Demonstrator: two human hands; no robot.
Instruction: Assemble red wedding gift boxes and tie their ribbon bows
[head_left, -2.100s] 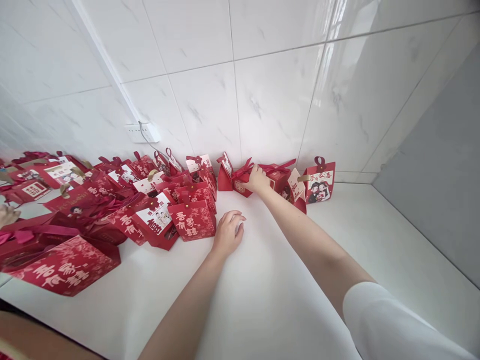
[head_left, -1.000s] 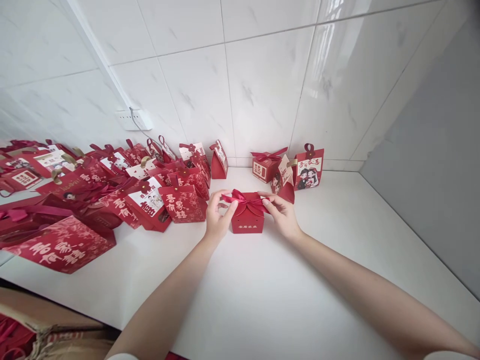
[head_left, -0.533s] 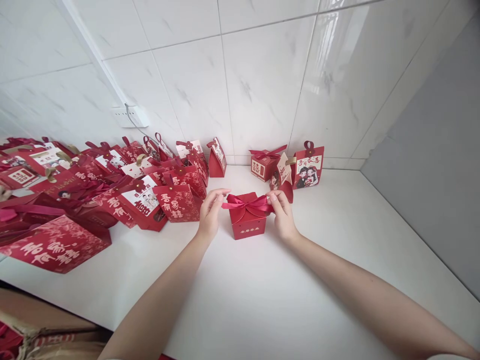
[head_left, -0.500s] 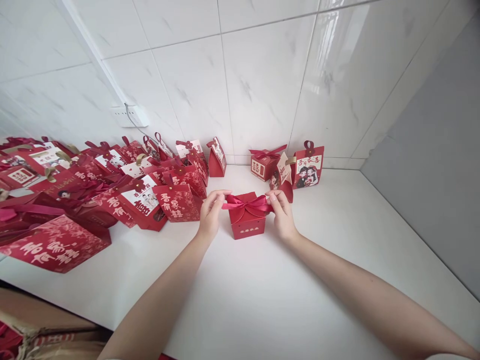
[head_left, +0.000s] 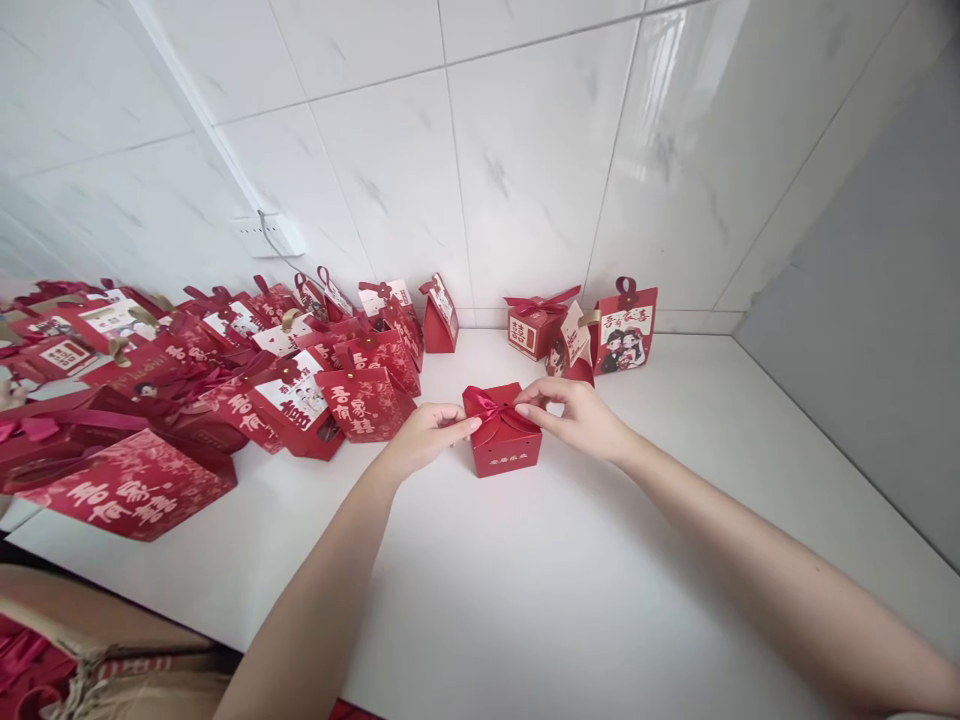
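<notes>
A small red gift box (head_left: 507,455) with pale lettering on its front stands upright on the white table (head_left: 600,610). A dark-red satin ribbon (head_left: 489,406) is tied in a bow across its top. My right hand (head_left: 576,412) pinches the bow's right side between thumb and fingers, above the box's right edge. At the box's left edge, my left hand (head_left: 435,436) has thumb and fingers closed on the ribbon's left side. The fingertips partly cover the ribbon ends.
Many red gift boxes (head_left: 364,400) crowd the table's left side. Several more, including a box with a cartoon couple (head_left: 626,335), stand by the tiled wall. A cardboard carton (head_left: 112,620) with red ribbons sits below left. At the far left edge shows part of another person's hand (head_left: 10,394).
My hands have come closer to the bow; the right one has moved left over the box, the left slightly lower. The bow's spread loops look smaller. The view has shifted slightly.
</notes>
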